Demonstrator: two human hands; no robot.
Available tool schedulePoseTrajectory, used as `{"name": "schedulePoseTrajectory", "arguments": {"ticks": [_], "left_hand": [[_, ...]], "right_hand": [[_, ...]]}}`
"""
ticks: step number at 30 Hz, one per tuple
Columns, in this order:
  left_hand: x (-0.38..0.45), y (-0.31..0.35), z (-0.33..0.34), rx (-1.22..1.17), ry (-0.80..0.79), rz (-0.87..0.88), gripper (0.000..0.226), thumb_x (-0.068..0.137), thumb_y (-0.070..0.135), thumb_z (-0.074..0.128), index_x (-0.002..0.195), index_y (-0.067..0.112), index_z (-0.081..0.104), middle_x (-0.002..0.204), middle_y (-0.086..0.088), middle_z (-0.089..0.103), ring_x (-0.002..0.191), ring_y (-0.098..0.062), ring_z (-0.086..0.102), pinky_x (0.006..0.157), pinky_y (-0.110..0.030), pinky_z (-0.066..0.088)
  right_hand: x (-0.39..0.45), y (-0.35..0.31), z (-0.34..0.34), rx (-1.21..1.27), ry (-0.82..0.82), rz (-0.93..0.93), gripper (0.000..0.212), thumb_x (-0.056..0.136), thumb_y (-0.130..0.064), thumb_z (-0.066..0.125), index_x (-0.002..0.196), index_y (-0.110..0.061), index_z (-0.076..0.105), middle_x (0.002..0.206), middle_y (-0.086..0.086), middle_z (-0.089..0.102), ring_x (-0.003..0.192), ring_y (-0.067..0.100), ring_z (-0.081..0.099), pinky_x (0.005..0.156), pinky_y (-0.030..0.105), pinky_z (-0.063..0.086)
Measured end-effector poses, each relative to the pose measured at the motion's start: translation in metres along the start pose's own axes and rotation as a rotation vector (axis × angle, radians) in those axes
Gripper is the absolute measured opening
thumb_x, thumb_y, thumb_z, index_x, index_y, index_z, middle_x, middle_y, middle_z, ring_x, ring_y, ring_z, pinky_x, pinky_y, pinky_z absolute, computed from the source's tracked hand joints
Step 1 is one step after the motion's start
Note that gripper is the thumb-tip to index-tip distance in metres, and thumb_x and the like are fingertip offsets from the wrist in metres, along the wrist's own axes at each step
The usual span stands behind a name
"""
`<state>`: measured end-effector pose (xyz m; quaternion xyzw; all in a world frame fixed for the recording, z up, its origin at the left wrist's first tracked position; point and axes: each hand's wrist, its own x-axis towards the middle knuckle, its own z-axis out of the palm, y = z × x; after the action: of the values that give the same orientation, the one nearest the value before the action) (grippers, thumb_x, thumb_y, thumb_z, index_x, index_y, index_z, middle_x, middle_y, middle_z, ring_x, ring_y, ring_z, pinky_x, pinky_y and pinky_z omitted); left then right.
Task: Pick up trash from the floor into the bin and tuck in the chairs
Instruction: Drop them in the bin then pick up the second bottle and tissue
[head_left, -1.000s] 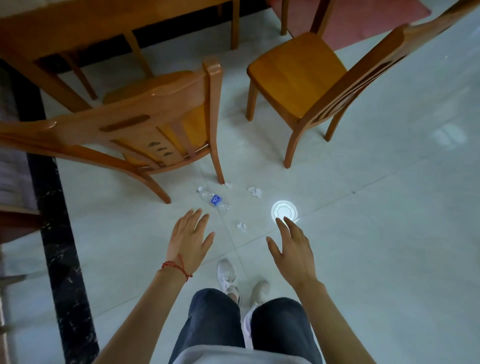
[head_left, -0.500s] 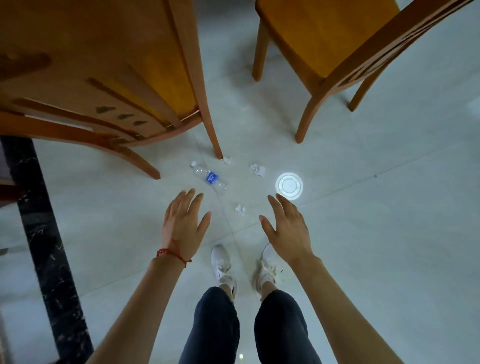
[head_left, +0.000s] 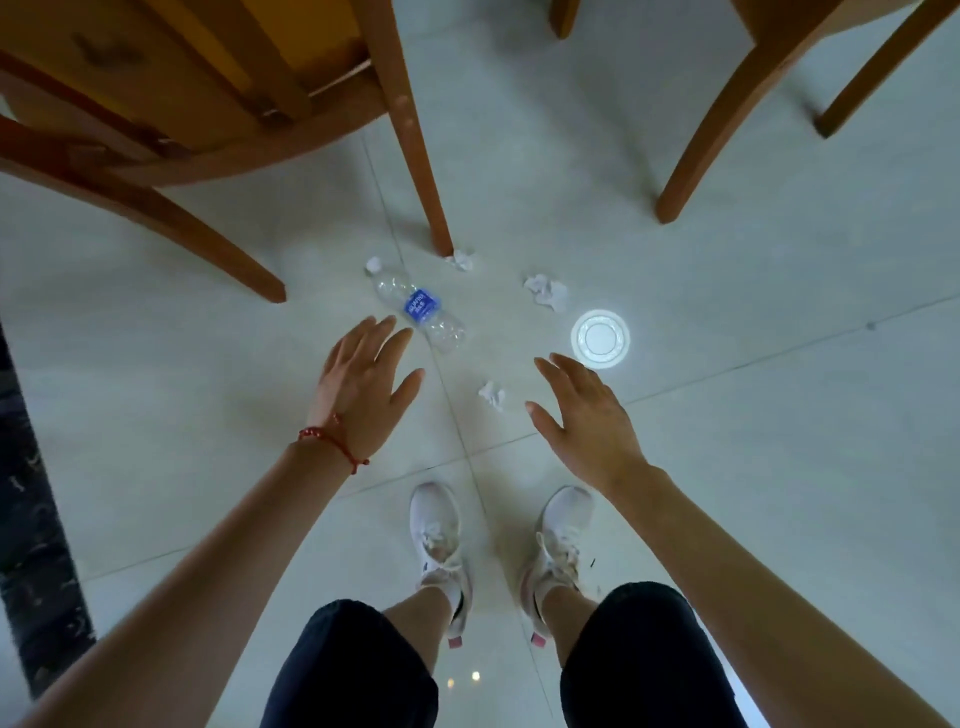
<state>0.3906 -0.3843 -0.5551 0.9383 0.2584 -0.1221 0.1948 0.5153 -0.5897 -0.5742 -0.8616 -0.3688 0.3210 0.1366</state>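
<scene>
A clear plastic bottle (head_left: 420, 312) with a blue label lies on the pale tiled floor. Around it lie several crumpled white paper scraps: one (head_left: 545, 291) beside a round white plastic lid (head_left: 601, 339), one (head_left: 492, 395) between my hands, one (head_left: 461, 259) at a chair leg. My left hand (head_left: 363, 387), red cord at the wrist, hovers with spread fingers just short of the bottle. Spread the same way, my right hand (head_left: 587, 415) is just below the lid. Both hold nothing.
A wooden chair (head_left: 223, 119) looms at the upper left, its leg (head_left: 421, 171) standing by the trash. A second wooden chair (head_left: 727, 114) stands at the upper right. A dark marble floor strip (head_left: 31, 519) runs down the left edge. My white sneakers (head_left: 436, 540) stand below the hands.
The view has dropped closer to the floor and the chairs now fill the top. Both hands have moved down toward the bottle and the lid, fingers still spread.
</scene>
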Motion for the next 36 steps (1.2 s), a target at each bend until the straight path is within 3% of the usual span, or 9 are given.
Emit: {"name": "schedulePoseTrajectory", "arguments": {"ticks": [8,12,18,23,27,30,33,36], "left_hand": [[0.042,-0.05,0.113,0.009,-0.052,0.045,0.064,0.083,0.043,0.029,0.121,-0.002,0.054,0.129,-0.024,0.052,0.124,-0.041,0.044,0.1,-0.051,0.036],[0.06,-0.07,0.165,-0.062,-0.046,0.029,0.064,0.083,0.045,0.03,0.122,0.0,0.053,0.131,-0.023,0.051,0.125,-0.039,0.043,0.1,-0.049,0.036],[0.079,-0.094,0.233,-0.08,-0.012,0.072,0.058,0.084,0.042,0.036,0.119,0.002,0.056,0.128,-0.021,0.054,0.122,-0.04,0.046,0.096,-0.052,0.04],[0.083,-0.106,0.268,-0.103,0.088,0.071,0.054,0.084,0.039,0.039,0.119,0.002,0.056,0.127,-0.021,0.056,0.121,-0.04,0.048,0.098,-0.049,0.036],[0.084,-0.115,0.29,-0.117,0.166,0.074,0.05,0.085,0.036,0.042,0.118,0.001,0.056,0.123,-0.022,0.058,0.118,-0.04,0.05,0.097,-0.05,0.037],[0.084,-0.119,0.305,-0.16,0.192,0.042,0.054,0.089,0.043,0.04,0.118,0.0,0.056,0.123,-0.023,0.058,0.118,-0.04,0.05,0.097,-0.051,0.04],[0.084,-0.118,0.316,-0.209,0.185,0.008,0.057,0.088,0.045,0.039,0.118,0.0,0.056,0.124,-0.022,0.057,0.119,-0.04,0.049,0.098,-0.051,0.04],[0.081,-0.119,0.321,-0.184,0.207,0.053,0.053,0.089,0.043,0.04,0.117,0.002,0.056,0.123,-0.022,0.058,0.118,-0.038,0.05,0.097,-0.049,0.04]], "right_hand": [[0.053,0.069,0.102,-0.092,-0.006,-0.144,0.048,0.089,-0.033,0.05,0.131,-0.01,0.046,0.135,0.016,0.051,0.119,0.033,0.052,0.092,0.043,0.046],[0.082,0.105,0.139,-0.086,0.006,-0.219,0.049,0.086,-0.04,0.043,0.125,-0.012,0.053,0.128,0.011,0.058,0.113,0.028,0.058,0.086,0.039,0.049],[0.12,0.14,0.189,0.061,0.081,-0.274,0.046,0.085,-0.034,0.056,0.127,-0.016,0.052,0.131,0.003,0.055,0.117,0.008,0.042,0.09,0.024,0.04],[0.14,0.147,0.232,0.302,0.088,-0.215,0.049,0.082,-0.024,0.066,0.128,-0.015,0.051,0.132,0.0,0.053,0.118,0.006,0.043,0.097,0.008,0.029],[0.149,0.145,0.261,0.386,0.123,-0.208,0.055,0.076,-0.04,0.061,0.124,-0.014,0.054,0.127,-0.001,0.055,0.114,0.006,0.047,0.094,-0.001,0.025],[0.156,0.147,0.279,0.36,0.157,-0.227,0.06,0.074,-0.051,0.053,0.122,-0.016,0.057,0.126,-0.001,0.058,0.113,0.013,0.05,0.094,0.003,0.027],[0.165,0.148,0.286,0.301,0.189,-0.277,0.056,0.073,-0.049,0.054,0.119,-0.018,0.059,0.122,-0.001,0.06,0.11,0.017,0.05,0.092,0.021,0.038],[0.172,0.149,0.291,0.214,0.207,-0.388,0.051,0.074,-0.047,0.06,0.117,-0.02,0.06,0.118,0.001,0.062,0.105,0.014,0.046,0.09,0.025,0.041]]}}
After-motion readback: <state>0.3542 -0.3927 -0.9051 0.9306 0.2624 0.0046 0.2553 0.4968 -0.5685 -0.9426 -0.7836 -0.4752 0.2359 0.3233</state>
